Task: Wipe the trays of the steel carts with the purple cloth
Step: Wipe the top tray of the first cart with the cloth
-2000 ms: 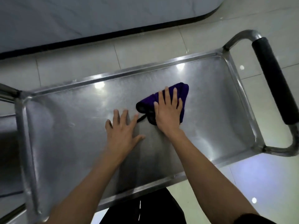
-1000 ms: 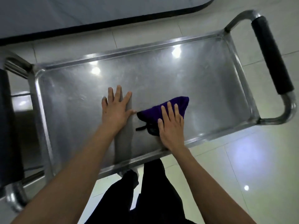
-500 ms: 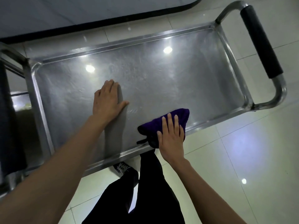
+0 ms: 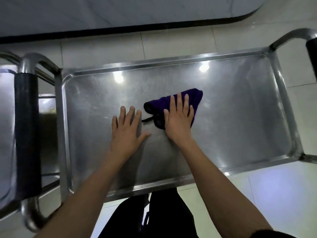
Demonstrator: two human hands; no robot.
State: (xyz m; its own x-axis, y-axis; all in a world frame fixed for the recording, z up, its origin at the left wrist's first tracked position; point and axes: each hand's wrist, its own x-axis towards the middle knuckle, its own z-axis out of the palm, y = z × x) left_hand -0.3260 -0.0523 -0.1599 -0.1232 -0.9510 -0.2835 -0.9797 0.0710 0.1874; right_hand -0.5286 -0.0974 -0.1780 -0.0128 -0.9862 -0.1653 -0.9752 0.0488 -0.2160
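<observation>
A steel cart's top tray [image 4: 240, 117] fills the middle of the view, shiny and shallow with a raised rim. The folded purple cloth [image 4: 194, 96] lies near the tray's middle. My right hand [image 4: 179, 120] presses flat on the cloth with straight fingers. My left hand [image 4: 127, 129] rests flat on the bare steel just left of the cloth, fingers spread, holding nothing.
A second cart's black-gripped handle [image 4: 27, 134] stands close at the left. This cart's own black-gripped handle [image 4: 311, 54] is at the right edge. A dark-edged pale surface [image 4: 120, 14] runs along the far side. My dark-trousered legs [image 4: 154, 217] stand at the tray's near rim.
My right hand has pushed the cloth from the tray's near rim back toward the middle. My left hand stays flat on the tray. The view has shifted left.
</observation>
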